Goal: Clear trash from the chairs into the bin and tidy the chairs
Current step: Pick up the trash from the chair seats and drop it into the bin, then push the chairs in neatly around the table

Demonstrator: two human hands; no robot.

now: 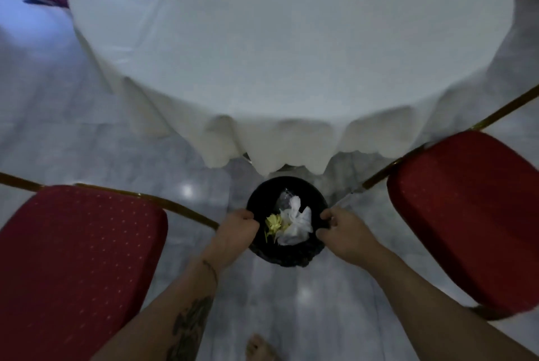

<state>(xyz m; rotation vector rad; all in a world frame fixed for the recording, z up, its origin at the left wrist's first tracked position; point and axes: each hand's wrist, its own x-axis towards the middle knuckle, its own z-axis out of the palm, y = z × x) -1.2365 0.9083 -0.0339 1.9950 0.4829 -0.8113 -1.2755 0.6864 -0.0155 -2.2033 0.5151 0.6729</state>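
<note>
A small round black bin (287,255) stands on the floor in front of me, between two chairs. Inside it lie crumpled white paper (296,223), a yellowish scrap (273,223) and something clear. My left hand (237,229) grips the bin's left rim and my right hand (339,229) grips its right rim. A red padded chair seat (75,258) with a gold frame is at the left, and another red seat (472,209) is at the right. Both seats show nothing lying on them.
A round table under a long white cloth (291,54) fills the space just beyond the bin, its hem hanging near the bin's far rim. The floor (87,127) is pale, glossy marble. My bare foot (259,346) shows at the bottom edge.
</note>
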